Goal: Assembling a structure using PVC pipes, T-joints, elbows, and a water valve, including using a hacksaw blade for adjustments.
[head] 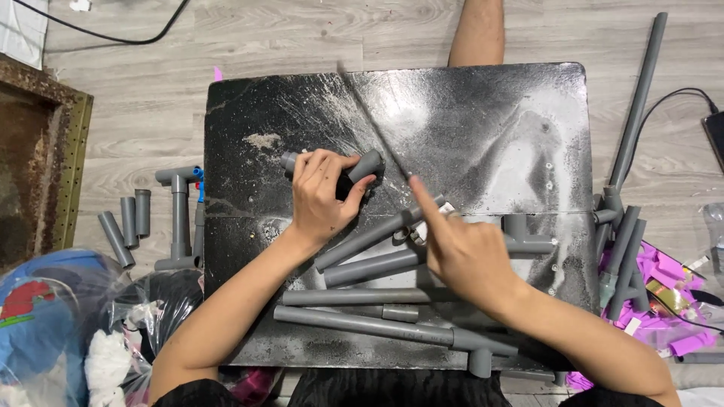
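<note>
My left hand (pixel 323 194) grips a short grey pipe piece with an elbow fitting (pixel 367 163) over the black, dusty board (pixel 483 128). My right hand (pixel 460 245) hovers just right of it, index finger pointing up and left, other fingers curled; it seems to hold a small white item, hard to make out. Under both hands lie several grey plastic pipes (pixel 369 265), some joined with tee fittings (pixel 528 235), across the board's near half.
Short grey pipe pieces (pixel 128 222) and a joined pipe assembly (pixel 179 218) lie on the wood floor at left. A long pipe (pixel 639 98) and more pipes over pink wrappers (pixel 664 279) sit right. Plastic bags (pixel 68 316) at lower left; a leg (pixel 477 30) beyond the board.
</note>
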